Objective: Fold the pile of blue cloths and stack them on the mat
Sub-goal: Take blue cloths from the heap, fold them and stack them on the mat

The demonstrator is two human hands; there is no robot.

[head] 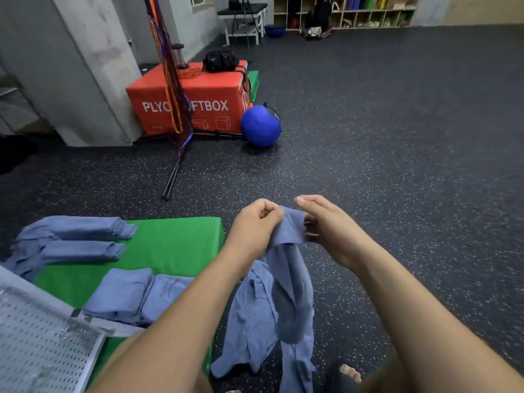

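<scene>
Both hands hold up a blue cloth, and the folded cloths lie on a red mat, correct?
No: the head view shows a green mat, not red. The left hand and right hand do hold the blue cloth; folded cloths lie on the mat.

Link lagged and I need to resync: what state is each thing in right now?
left grip: pinches top edge of held cloth
right grip: pinches the same edge
held cloth: unfolded, hanging between both arms
far cloths: folded, two stacks on green mat
near cloths: folded, side by side on mat

both hands (286, 222) pinching blue cloth (289, 279), green mat (175, 239)
</scene>
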